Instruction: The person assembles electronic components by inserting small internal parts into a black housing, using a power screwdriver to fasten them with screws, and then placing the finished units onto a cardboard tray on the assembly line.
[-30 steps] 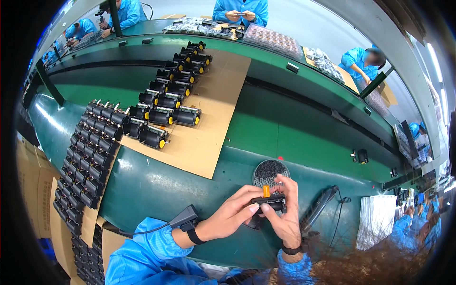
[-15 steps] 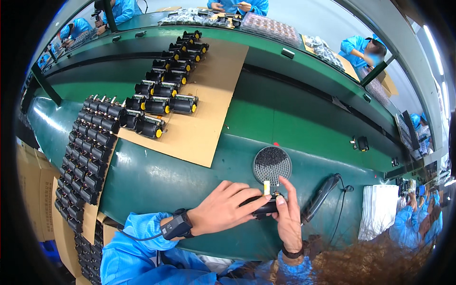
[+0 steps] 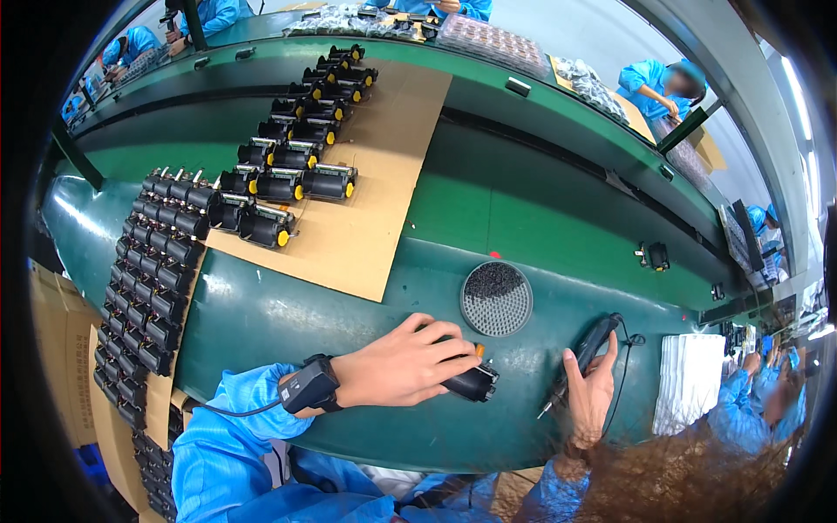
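Note:
My left hand (image 3: 401, 362) is closed round a black cylindrical part (image 3: 473, 383) with a small yellow piece on top, held just above the green bench. Off to the right, my right hand (image 3: 589, 397) has its thumb and fingers round a black electric screwdriver (image 3: 598, 338). The screwdriver's metal bit points down toward me, and a cable trails from its far end. Between and beyond the hands sits a round grey dish (image 3: 497, 324) with small black screws (image 3: 493, 281) heaped on its far side.
Rows of black assemblies with yellow knobs (image 3: 283, 183) stand on a cardboard sheet (image 3: 366, 235) at the far left. Many black housings (image 3: 157, 279) line the left edge. A white stack (image 3: 687, 383) lies at right. Co-workers sit across the bench and at far right.
My right hand has left the black part and moved right onto the electric screwdriver. My left hand keeps the part, now lower and tilted. The upright pale-yellow piece no longer shows.

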Available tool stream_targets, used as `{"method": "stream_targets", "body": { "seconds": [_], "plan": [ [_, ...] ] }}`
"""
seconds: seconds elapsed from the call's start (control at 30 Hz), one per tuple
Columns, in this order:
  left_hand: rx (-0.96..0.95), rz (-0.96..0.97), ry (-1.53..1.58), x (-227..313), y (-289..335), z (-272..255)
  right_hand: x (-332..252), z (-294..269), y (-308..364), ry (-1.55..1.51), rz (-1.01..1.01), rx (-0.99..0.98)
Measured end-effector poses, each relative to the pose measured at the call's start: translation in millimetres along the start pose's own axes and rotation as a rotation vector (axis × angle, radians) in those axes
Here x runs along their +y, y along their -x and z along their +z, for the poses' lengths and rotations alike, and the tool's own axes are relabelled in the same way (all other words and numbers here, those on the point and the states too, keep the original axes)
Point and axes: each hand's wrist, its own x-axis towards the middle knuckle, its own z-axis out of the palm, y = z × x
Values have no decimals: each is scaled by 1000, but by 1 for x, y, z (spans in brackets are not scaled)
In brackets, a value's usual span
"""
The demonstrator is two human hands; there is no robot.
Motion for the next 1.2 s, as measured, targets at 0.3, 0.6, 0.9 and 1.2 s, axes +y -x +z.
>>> {"method": "stream_targets", "body": {
  "seconds": [0.3, 0.6, 0.9, 1.2],
  "plan": [
    [-17, -67, -32, -1, 9, 18, 9, 3, -12, -1114, -10, -120],
    [136, -232, -36, 19, 7, 32, -88, 24, -39, -1786, -124, -110],
    [157, -215, 18, 12, 11, 35, -112, 69, -55, -1399, -511, -244],
    [150, -222, 7, 12, 12, 35, -112, 77, -50, -1434, -479, -212]
  ]
}}
